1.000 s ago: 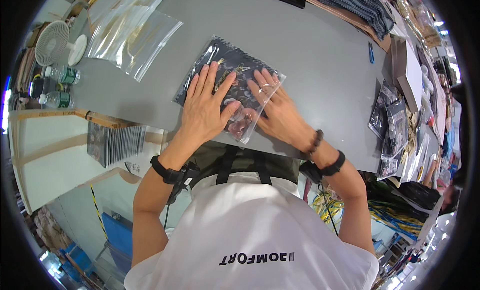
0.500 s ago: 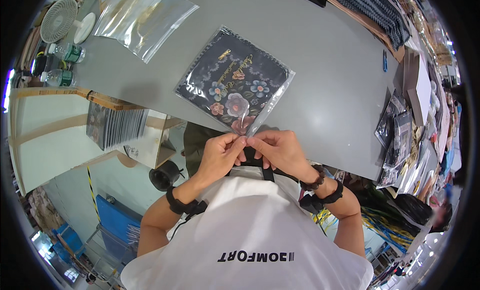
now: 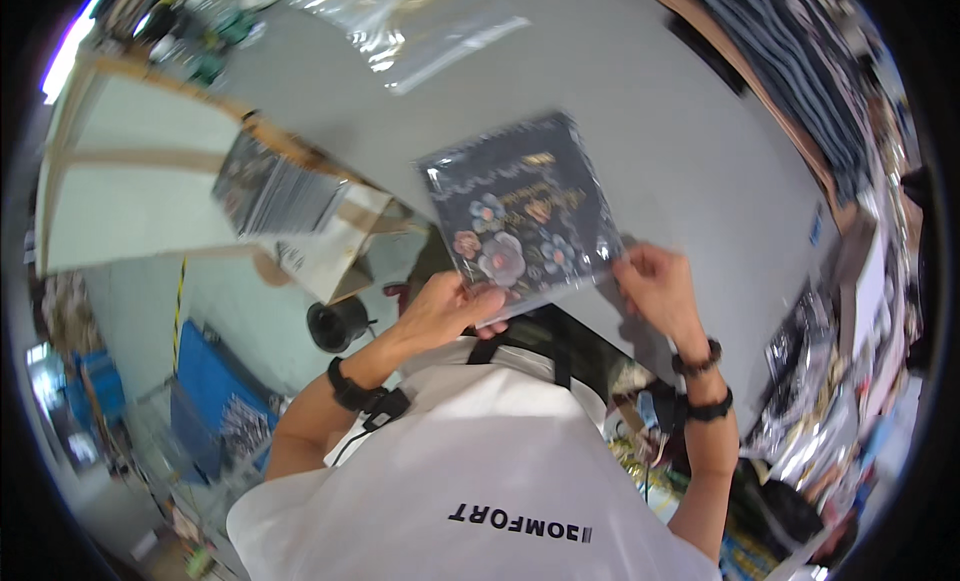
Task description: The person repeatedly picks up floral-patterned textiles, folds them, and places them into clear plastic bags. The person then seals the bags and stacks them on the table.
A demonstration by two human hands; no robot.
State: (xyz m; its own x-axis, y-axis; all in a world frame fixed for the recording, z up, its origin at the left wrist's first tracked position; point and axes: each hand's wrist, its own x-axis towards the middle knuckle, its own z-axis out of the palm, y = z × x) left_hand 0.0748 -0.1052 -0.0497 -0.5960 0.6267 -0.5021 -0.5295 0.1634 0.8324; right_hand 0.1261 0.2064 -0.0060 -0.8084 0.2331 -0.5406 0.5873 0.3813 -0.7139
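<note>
A flat square packet (image 3: 520, 206) is raised at the table's near edge. It is dark with printed flowers and gold lettering inside a clear plastic sleeve. My left hand (image 3: 445, 306) grips its near left corner, the thumb lying on top and the fingers underneath. At the near right corner, my right hand (image 3: 655, 281) pinches the sleeve between thumb and curled fingers. Black bands circle both my wrists.
Left of me, a cardboard box (image 3: 345, 231) holds a row of upright packets (image 3: 290, 196). Clear plastic bags (image 3: 410, 26) lie at the table's far side. Folded dark cloths (image 3: 780, 71) are piled at the far right, and more plastic-wrapped packets (image 3: 800, 341) lie below them.
The packet has turned and come up off the table toward me. My right hand has moved away from my left, along the near edge to the right corner. The whole view has swung round.
</note>
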